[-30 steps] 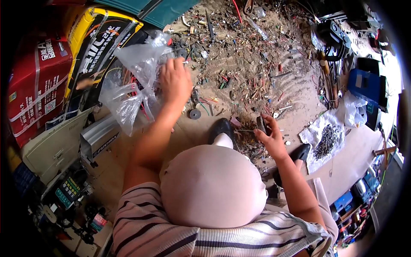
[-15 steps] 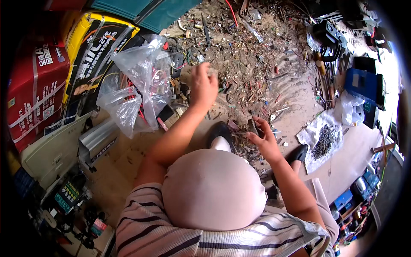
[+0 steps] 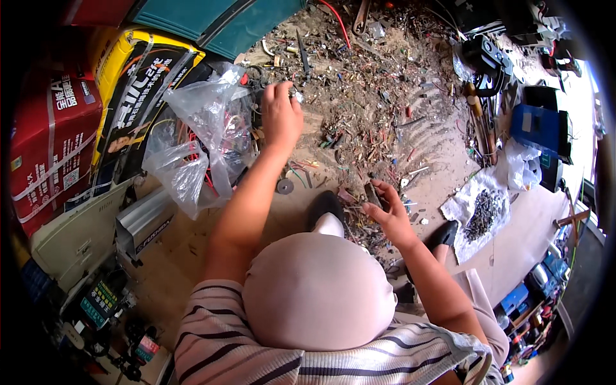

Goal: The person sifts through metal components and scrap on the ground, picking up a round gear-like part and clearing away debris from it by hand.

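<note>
Over the littered floor, my left hand [image 3: 281, 120] reaches out beside the clear plastic bag [image 3: 215, 102]. Its fingers are bent together, and whatever they pinch is too small to make out. My right hand [image 3: 393, 217], lower and to the right, grips a dark brown, narrow flat piece [image 3: 371, 194] between thumb and fingers. Around both hands spreads a wide scatter of small scraps [image 3: 359, 122], with wire ends, bits of metal and plastic mixed with dirt. Red wires [image 3: 208, 176] show in the bag. A grey disc [image 3: 285, 186] lies below my left hand.
Red [image 3: 54, 141] and yellow-black boxes [image 3: 144, 96] stand at left, a teal cabinet [image 3: 179, 22] at far left. At right lie a white cloth [image 3: 455, 205] bearing dark small parts, long-handled tools [image 3: 478, 115] and a blue box [image 3: 539, 125]. My shoes [image 3: 326, 208] flank the scraps.
My left hand has moved left and slightly farther away, toward the bag's edge, uncovering the scraps and grey disc behind it. My right hand stays nearly in place with the brown piece.
</note>
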The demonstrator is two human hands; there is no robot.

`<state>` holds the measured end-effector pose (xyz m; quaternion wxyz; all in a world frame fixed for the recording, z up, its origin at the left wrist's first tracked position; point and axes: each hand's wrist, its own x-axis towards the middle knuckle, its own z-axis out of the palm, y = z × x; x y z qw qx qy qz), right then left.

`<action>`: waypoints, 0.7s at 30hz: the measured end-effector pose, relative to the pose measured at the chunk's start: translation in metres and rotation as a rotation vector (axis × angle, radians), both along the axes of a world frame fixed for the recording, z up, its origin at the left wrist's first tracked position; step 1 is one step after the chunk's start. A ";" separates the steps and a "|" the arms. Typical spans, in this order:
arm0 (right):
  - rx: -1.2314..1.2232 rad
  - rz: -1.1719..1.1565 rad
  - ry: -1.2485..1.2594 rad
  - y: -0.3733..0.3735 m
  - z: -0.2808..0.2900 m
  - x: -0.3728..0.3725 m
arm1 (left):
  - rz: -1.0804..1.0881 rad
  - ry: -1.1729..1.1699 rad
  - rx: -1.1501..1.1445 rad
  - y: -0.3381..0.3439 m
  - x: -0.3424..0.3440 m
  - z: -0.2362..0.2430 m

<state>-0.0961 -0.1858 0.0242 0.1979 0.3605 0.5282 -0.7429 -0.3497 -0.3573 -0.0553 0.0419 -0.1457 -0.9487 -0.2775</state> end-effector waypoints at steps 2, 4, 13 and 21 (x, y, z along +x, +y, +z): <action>-0.004 -0.003 0.004 0.001 -0.001 0.001 | -0.121 -0.040 -0.215 -0.007 -0.010 0.013; -0.010 -0.004 0.009 0.001 -0.001 0.001 | -0.095 -0.061 -0.457 -0.013 -0.020 0.025; -0.034 -0.033 -0.013 0.004 0.010 -0.002 | -0.131 -0.228 -0.290 -0.038 0.030 0.028; -0.075 -0.072 0.011 0.005 0.008 0.004 | -0.273 -0.367 -0.430 -0.031 0.040 0.012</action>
